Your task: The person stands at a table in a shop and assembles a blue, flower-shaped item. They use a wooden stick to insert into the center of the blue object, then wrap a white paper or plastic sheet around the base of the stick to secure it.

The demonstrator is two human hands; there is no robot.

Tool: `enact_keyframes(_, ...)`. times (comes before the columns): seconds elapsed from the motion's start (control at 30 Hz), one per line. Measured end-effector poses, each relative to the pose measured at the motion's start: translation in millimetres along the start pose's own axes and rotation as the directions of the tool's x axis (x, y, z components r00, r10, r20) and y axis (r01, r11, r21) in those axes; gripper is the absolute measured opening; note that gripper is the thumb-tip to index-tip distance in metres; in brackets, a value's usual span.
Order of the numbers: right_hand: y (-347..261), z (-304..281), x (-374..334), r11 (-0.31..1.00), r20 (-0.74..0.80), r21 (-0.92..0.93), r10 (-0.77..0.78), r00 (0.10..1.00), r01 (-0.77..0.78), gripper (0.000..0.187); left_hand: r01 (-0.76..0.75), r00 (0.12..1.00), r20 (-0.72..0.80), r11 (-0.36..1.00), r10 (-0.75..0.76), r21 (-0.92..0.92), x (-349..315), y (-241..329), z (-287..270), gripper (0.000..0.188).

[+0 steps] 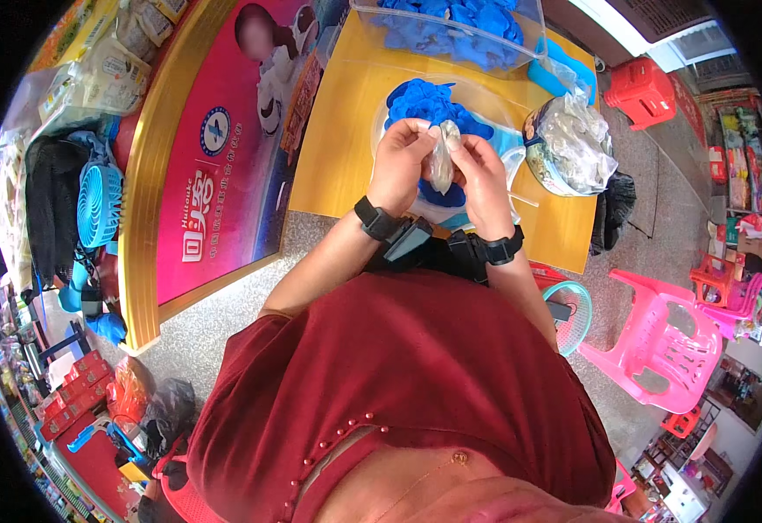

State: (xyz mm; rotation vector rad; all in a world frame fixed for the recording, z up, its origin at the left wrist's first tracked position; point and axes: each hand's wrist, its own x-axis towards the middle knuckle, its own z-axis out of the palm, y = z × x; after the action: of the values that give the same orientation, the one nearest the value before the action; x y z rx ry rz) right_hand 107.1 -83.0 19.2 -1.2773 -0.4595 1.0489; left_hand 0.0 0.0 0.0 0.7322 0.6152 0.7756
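Note:
Both hands meet over the yellow table (333, 148). My left hand (398, 161) pinches the upper end of a small, translucent greyish plastic bag (441, 170) from the left. From the other side my right hand (484, 179) grips it between thumb and fingers. The bag hangs down between the hands; what it contains, if anything, is unclear. Just beyond the fingers lies a pile of bright blue, thin, flat pieces (429, 100), partly hidden by my hands. It rests on a round translucent tray (379, 118).
A clear plastic bin (534, 48) of similar blue pieces stands at the far side. To the right are a blue container (551, 80) and a round tub (541, 170) with crumpled clear plastic. A pink-fronted counter (224, 166) borders the left; a pink chair (669, 344) stands right.

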Motion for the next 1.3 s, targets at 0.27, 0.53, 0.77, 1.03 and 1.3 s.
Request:
enact_keyframes(0.27,14,0,6,0.988,-0.022,-0.058,-0.148,0.989,0.146,0.018,-0.130,0.990,0.002,0.907,0.141,0.400,6,0,-3,0.016)
enact_keyframes(0.53,3,6,0,0.946,-0.082,-0.263,-0.219,0.972,0.191,0.018,-0.293,0.927,0.044,0.647,0.373,0.704,1,9,11,0.018)
enact_keyframes(0.77,10,2,-3,0.924,0.030,-0.241,-0.299,0.954,0.297,0.016,-0.383,0.859,0.107,0.489,0.501,0.784,-2,9,11,0.014)
enact_keyframes(1.03,20,5,1,0.808,0.047,-0.461,-0.390,0.920,0.366,0.016,-0.457,0.800,0.258,0.271,0.542,0.847,-2,5,-2,0.017)
enact_keyframes(1.3,-9,-3,5,0.888,-0.001,-0.307,-0.361,0.933,0.343,0.025,-0.567,0.754,0.296,0.355,0.586,0.743,3,11,23,0.012)
